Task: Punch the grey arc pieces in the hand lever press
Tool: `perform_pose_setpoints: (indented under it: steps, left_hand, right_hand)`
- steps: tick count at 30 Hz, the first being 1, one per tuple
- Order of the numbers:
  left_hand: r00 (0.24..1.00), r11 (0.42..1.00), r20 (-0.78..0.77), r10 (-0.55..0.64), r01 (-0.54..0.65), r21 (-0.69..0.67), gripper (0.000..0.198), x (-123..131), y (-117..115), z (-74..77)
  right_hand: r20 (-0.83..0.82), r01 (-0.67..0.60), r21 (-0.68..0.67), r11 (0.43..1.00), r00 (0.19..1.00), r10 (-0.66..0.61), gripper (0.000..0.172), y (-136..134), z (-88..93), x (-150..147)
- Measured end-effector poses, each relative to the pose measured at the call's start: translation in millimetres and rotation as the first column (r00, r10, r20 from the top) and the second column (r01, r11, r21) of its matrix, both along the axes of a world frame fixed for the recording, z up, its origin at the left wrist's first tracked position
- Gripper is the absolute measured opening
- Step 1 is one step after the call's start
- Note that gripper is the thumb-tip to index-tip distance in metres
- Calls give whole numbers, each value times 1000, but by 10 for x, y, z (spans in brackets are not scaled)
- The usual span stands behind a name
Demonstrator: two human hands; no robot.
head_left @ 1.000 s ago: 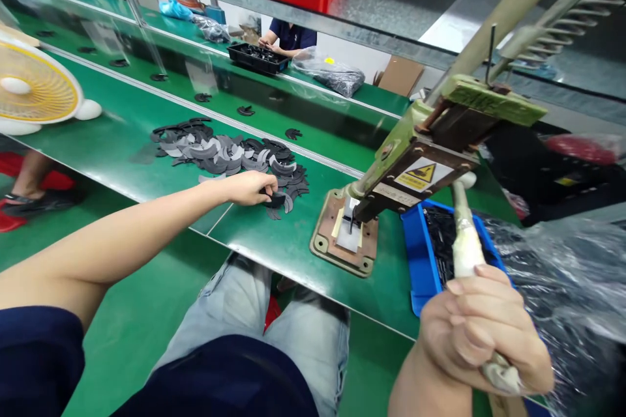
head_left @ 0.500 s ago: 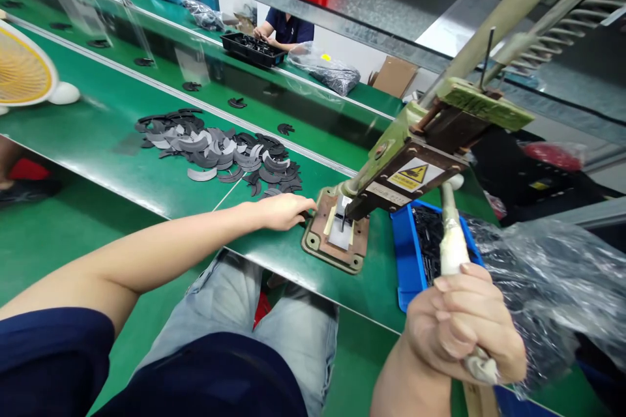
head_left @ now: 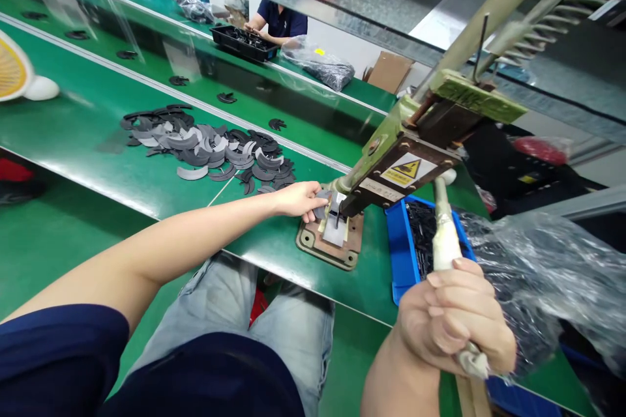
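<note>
Only the head view to go on here, folks. Left hand (head_left: 299, 199) has just come over from the heap of dark curved pieces (head_left: 210, 148) to the hand press (head_left: 376, 176), so I'd say the picking-up bit is done and the work now sits at the press. It's got one grey curved piece (head_left: 321, 204) pinched between thumb and fingers, over the left side of the press base (head_left: 313, 246); can't tell if the piece touches the plate in the middle yet.

Right hand (head_left: 457, 319) hasn't let go: fist wrapped round the wrapped lever handle (head_left: 445, 244), near side, far right of the person's lap. Heap's off to the left on the green bench (head_left: 264, 241), and a blue bin (head_left: 402, 260) of black parts sits just right of the press.
</note>
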State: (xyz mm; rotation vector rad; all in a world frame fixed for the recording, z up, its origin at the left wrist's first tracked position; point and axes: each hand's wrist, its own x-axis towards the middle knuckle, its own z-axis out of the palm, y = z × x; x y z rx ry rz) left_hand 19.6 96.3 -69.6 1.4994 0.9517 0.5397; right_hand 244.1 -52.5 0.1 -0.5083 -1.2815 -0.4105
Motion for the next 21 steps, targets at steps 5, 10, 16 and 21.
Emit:
perform_pose_setpoints:
  steps: [5, 10, 16, 21]
  left_hand:
    - [997, 997, -21, -78, 77, -30, 23, 205, 68, -25]
    - [999, 996, -3, -45, 44, -83, 22, 231, 189, -20]
    - [992, 983, 37, -118, 122, -139, 31, 179, 280, -42]
    - [997, 989, -15, -77, 74, -127, 31, 202, 253, -63]
  right_hand:
    - [5, 17, -24, 1000, 1000, -17, 52, -23, -1, -5]
    - [-16, 9, -5, 1000, 1000, -9, 54, -2, -29, 5]
    - [4, 2, -24, 1000, 1000, -2, 54, -20, -55, 23]
    - [-14, 22, -30, 999, 1000, -22, 54, -34, -59, 19]
